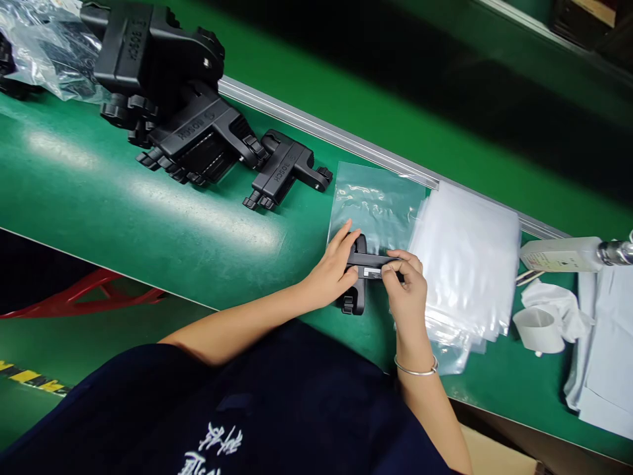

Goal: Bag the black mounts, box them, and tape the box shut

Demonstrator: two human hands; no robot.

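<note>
The left hand (336, 270) and right hand (406, 290) grip a black plastic bracket (364, 261) just above the green surface (148, 211). The left fingers wrap around its left end and the right fingers pinch its right end. A clear bag (376, 201) lies at its 12 o'clock, a bag stack (467, 264) at 3 o'clock, and larger black brackets (198, 138) well apart at 10 o'clock.

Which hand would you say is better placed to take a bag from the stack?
Probably the right hand: it pinches the black part right beside the stack of bags, while the left hand grips it on the far side.
</note>
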